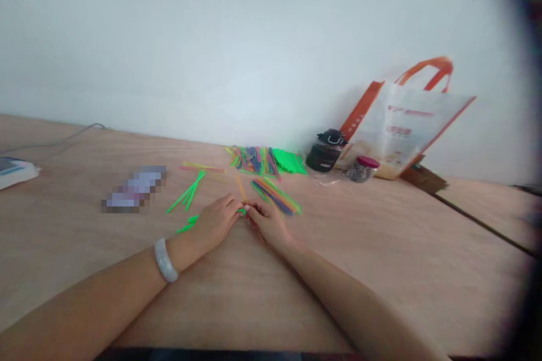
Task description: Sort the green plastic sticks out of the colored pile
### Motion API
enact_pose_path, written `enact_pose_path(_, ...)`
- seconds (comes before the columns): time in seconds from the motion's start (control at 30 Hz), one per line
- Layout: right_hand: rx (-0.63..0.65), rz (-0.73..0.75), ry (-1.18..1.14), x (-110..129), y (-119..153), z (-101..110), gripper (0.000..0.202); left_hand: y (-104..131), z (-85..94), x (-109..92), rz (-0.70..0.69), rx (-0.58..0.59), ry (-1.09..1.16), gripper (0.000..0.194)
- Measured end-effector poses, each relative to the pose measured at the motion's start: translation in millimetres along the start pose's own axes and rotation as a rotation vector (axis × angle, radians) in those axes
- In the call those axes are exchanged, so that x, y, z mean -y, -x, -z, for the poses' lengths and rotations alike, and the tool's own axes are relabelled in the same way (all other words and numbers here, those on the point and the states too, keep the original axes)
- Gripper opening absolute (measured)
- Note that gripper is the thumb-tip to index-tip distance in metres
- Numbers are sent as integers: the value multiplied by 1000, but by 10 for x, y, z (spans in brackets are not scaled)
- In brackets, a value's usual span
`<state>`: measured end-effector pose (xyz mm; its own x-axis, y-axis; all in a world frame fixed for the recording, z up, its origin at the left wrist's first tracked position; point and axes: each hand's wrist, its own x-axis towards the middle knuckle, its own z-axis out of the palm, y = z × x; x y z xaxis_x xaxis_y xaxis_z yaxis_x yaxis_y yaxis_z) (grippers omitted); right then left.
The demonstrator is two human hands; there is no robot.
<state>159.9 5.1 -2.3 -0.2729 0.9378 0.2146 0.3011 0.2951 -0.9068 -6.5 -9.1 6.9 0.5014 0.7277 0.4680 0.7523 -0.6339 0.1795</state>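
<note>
At far left, a white device (17, 174); runs past the picture's edge and sits on the wooden tabletop (237, 316). Beyond it, a thin grey cable (68, 140), curving toward the wall (203, 67). Next, a pixelated object (135, 189); lies flat, too obscured to identify. Then a pale bracelet (165, 261) around the left wrist. Farther off, loose green sticks (191, 194), crossing at the top; nearer, more green sticks (184, 228), partly hidden by the left hand (218, 219). Behind, pink and yellow sticks (201, 167), lying crosswise.

In the middle, closed fingertips of the left hand, meeting those of the right hand (269, 223). Pinch a small green piece (241, 211) between them, just above the tabletop, right hand on its right end. At the fingertips, an orange stick (240, 187), pointing away; cannot tell whether gripped or only lying behind.

Farther back, multicoloured sticks (254, 160) in a pile; nearer, beyond the right hand, a mixed bundle (277, 196). Then a bright green stack (290, 161), a black bottle (324, 153), a jar (363, 170) with a red lid, and a white bag (406, 130) with orange handles, leaning against the wall. Rightmost, brown cardboard (423, 177).
</note>
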Motion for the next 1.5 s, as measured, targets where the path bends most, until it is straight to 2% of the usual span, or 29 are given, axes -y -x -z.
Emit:
enact_pose_path(0.27,4,28,81,2,19,6,19,2,-35,-25,0,15,-57,19)
enact_pose_path(0.5,13,-12,27,-22,0,4,20,-13,-23,-14,24,47,-78,22)
enact_pose_path(0.77,22,-22,-51,42,-62,25,29,-61,25,-18,125,5,59,25)
enact_pose_path(0.87,-16,-14,-41,16,-90,74,29,-55,30,-4,157,-9,136,26)
enact_pose_path(0.97,-152,-30,-4,-40,-135,231,32,-40,39,26,192,-19,164,28)
enact_pose_path(1.03,-240,-12,133,-77,-166,341,36,-41,33,38,193,-26,153,29)
enact_pose_path(1.1,-270,64,392,-111,-188,391,32,-53,5,33,162,-27,144,26)
enact_pose_path(1.2,-242,187,769,-157,-199,336,26,-64,-80,13,55,5,143,26)
enact_pose_path(1.3,-216,245,1040,-201,-193,254,24,-34,-173,23,-17,29,100,34)
enact_pose_path(1.4,-194,267,1181,-248,-183,247,23,21,-233,74,22,17,38,37)
enact_pose_path(1.5,-147,287,1217,-286,-179,287,24,53,-254,126,55,46,52,35)
